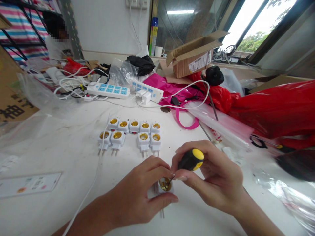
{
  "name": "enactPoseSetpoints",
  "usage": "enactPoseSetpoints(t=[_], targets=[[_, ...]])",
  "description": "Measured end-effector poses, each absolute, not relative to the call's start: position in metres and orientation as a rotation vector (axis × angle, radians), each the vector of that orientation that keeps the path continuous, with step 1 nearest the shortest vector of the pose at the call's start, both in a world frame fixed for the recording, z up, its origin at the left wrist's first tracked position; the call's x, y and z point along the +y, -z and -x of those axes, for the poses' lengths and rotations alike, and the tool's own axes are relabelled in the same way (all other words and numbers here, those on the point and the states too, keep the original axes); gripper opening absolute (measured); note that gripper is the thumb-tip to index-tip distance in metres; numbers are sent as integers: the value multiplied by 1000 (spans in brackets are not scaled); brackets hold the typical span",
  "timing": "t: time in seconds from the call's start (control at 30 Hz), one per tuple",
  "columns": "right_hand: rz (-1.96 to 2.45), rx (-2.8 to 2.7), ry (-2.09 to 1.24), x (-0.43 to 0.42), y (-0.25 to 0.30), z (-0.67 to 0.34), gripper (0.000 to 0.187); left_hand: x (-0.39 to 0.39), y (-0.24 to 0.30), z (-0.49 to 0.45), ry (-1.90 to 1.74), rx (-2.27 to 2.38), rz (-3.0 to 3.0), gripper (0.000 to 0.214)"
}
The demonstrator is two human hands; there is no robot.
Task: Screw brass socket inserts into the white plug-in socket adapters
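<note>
White plastic with a gold-coloured lining marks the lamp socket [165, 188] in your grasp, at the lower centre of the frame, its pins pointing toward the bottom edge. Your left hand [141, 188] is partly closed on it: the fingers curl over the far side and the thumb presses along the near side. Your right hand [216, 178] is closed round the black-and-yellow screwdriver [192, 160], handle tilted up to the right, thumb and fingertips meeting low near the shaft. The shaft enters the socket's mouth; the exact seat of its tip cannot be made out.

Nine similar sockets [134, 124] stand on the white tabletop [78, 141] at the centre of the frame: five in the back row, and two pairs in front, set apart from each other. A white cord [92, 185] runs past the front row's left end to the bottom edge, crossing in front of your left forearm. Two power strips [110, 90] lie beyond, at upper centre. Red plastic sheeting [275, 105] fills the right side, near an open cardboard box [192, 59].
</note>
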State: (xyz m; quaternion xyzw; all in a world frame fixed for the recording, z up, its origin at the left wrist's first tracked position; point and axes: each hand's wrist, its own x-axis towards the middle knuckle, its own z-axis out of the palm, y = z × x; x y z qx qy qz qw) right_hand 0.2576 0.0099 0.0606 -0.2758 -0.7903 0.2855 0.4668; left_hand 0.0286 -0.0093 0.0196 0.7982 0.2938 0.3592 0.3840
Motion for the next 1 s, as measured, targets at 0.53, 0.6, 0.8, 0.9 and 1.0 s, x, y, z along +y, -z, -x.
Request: enactPoseSetpoints(t=[0.53,0.6,0.8,0.9,1.0], targets=[[751,-1993,-663,6,-62,-264,54,-10,-15,-30,-974,778,-2081,35],[741,-1958,-691,6,-62,-263,52,-10,-14,-30,-985,796,-2095,35],[746,-1880,-676,7,-57,-259,49,-11,-12,-29,-1036,778,-2126,39],[722,-1869,-651,7,-57,-258,49,-11,-14,-30,-1045,772,-2128,37],[684,-1875,-645,8,-56,-259,53,-10,-15,-31,-1062,765,-2130,33]])
